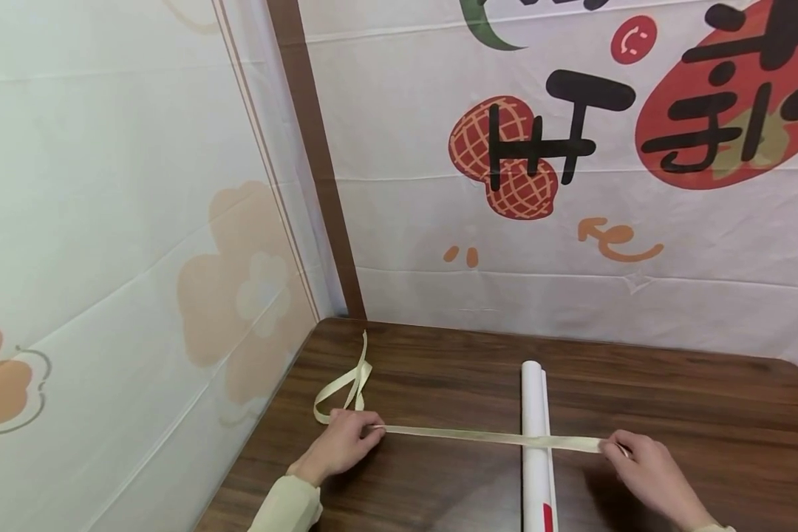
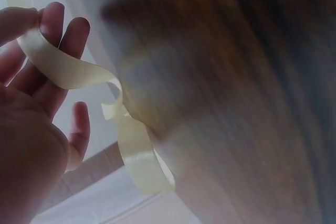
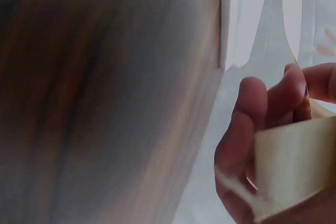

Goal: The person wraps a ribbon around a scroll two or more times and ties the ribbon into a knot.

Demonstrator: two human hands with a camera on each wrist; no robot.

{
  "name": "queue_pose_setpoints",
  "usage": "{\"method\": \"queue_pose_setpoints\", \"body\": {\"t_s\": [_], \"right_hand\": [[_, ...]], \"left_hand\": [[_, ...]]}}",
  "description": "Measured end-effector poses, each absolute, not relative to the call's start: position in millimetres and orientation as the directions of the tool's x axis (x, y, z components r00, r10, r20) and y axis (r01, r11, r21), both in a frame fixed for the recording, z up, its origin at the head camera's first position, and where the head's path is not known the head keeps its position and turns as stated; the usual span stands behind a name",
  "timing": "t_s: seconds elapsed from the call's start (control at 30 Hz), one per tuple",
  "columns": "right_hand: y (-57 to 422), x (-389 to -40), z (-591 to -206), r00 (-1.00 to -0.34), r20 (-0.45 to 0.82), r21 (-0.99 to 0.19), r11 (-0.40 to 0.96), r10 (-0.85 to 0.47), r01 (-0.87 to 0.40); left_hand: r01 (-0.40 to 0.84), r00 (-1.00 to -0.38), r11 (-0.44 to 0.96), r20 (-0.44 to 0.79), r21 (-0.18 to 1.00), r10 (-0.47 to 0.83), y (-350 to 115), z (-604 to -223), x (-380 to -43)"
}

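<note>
A pale cream ribbon (image 1: 452, 434) stretches from one hand to the other, crossing over a white paper roll (image 1: 534, 403). My left hand (image 1: 346, 442) pinches it left of the roll; the left wrist view shows the ribbon (image 2: 63, 70) between thumb and fingers, the other fingers loosely bent. On the roll's right, my right hand (image 1: 655, 473) pinches the ribbon near its other end. In the right wrist view a short frayed tail of ribbon (image 3: 296, 169) curls back beside the palm. Ribbon slack lies looped on the table beyond the left hand.
The roll lies lengthwise on a dark wood-grain table (image 1: 432, 480), with a red mark (image 1: 548, 517) at its near end. Printed cloth hangings (image 1: 399, 222) stand along the table's left and far edges.
</note>
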State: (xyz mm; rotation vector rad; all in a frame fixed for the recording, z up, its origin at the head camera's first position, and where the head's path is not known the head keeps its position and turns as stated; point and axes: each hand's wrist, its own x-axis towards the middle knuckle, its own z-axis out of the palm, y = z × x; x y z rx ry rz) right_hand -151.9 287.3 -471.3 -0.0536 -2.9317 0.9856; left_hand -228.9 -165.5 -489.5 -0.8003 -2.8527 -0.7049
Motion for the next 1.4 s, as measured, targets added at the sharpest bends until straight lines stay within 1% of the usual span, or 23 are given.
{"method": "queue_pose_setpoints", "body": {"t_s": [0.17, 0.53, 0.67, 0.83, 1.0, 1.13, 1.27, 1.4], "right_hand": [[312, -148, -473, -0.992, -0.103, -0.587, 0.801, 0.075, 0.121], [370, -138, -478, -0.965, -0.203, -0.512, 0.823, 0.164, 0.248], [388, -138, -479, -0.952, -0.230, -0.489, 0.821, 0.204, 0.294], [407, -136, -482, -0.936, -0.253, -0.478, 0.810, 0.243, 0.339], [416, -137, -488, -0.933, -0.258, -0.484, 0.802, 0.251, 0.350], [421, -136, -489, -0.935, -0.221, -0.487, 0.799, 0.278, 0.352], [428, -135, -490, -0.923, -0.183, -0.474, 0.792, 0.340, 0.386], [433, -135, -490, -0.897, -0.139, -0.463, 0.773, 0.419, 0.433]], "left_hand": [[0.486, -0.873, 0.768, 0.203, 0.416, 0.443, -171, -490, -232], [0.449, -0.892, 0.803, 0.246, 0.392, 0.379, -182, -486, -234], [0.422, -0.905, 0.815, 0.236, 0.398, 0.354, -186, -486, -235], [0.439, -0.898, 0.807, 0.212, 0.396, 0.385, -190, -485, -234], [0.481, -0.877, 0.802, 0.187, 0.355, 0.443, -195, -483, -231], [0.492, -0.870, 0.816, 0.196, 0.303, 0.452, -197, -481, -230], [0.491, -0.865, 0.841, 0.239, 0.226, 0.441, -199, -480, -231], [0.455, -0.873, 0.873, 0.283, 0.176, 0.398, -202, -477, -231]]}}
